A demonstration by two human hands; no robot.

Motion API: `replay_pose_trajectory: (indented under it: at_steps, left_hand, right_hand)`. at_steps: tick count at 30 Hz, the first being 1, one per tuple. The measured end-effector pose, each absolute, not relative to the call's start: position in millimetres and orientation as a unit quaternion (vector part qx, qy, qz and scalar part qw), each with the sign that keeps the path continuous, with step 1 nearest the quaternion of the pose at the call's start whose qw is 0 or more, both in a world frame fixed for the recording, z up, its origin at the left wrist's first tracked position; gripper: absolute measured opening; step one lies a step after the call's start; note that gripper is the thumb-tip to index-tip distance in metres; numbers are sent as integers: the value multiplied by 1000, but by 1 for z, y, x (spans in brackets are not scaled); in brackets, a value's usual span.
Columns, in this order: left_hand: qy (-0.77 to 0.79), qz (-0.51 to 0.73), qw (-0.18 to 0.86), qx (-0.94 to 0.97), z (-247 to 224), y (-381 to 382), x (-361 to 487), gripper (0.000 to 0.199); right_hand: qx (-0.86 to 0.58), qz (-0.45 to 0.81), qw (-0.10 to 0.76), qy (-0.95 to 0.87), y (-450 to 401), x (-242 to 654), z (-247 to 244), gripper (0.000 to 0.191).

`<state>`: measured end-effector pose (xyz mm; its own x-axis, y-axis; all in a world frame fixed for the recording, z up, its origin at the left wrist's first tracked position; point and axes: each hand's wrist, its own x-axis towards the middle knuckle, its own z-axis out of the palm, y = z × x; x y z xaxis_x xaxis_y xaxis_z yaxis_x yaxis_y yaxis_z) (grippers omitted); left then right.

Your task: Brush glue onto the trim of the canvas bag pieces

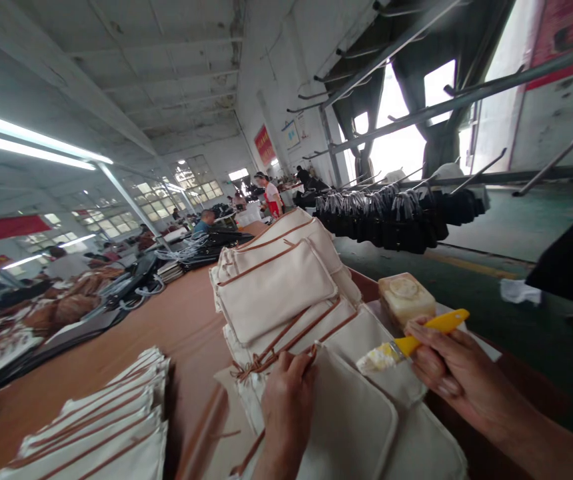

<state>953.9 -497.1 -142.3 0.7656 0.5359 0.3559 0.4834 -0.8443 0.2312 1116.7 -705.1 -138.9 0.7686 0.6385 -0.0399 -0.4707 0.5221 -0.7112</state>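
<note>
My right hand (441, 363) grips a paintbrush (409, 345) by its yellow handle. White, paste-like stuff coats the bristles, which point left over the cream bags. My left hand (289, 407) is closed at the top corner of the nearest cream bag (349, 413), pinching the end of its brown edging (313, 351). More cream bags with brown trim lie overlapped in a pile (276, 287) beyond it, thin brown cords (256, 363) gathered at their left side. Just past my right hand stands a squarish, yellowed plastic container (406, 297).
A second row of cream pieces with brown strips (101, 427) lies at the left on the brown-covered table (186, 320). Black bags (386, 217) hang from a metal rack with protruding hooks (549, 163) at the right. Several people, one in a red apron (271, 193), are farther back.
</note>
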Motion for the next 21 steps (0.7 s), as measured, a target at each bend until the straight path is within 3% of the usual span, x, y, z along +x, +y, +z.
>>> replay_pose_trajectory:
  at_steps: [6,9,14,21]
  left_hand:
    - [100,356,-29,929,-171,-506,931,14]
    - [130,343,68,928,-171,-508,928,13]
    - [288,171,316,888,-155,-504,944,26]
    - [344,139,357,857,-158,-511,950,22]
  right_hand:
    - [-367,319,868,-98,-712,1119,-139,27]
    - [-364,321,868,-103,-715,1119,-138,28]
    - [-363,324,867,-108,-716,1118,-140,27]
    - [-442,319,822,-167,-710,1113,-129,34]
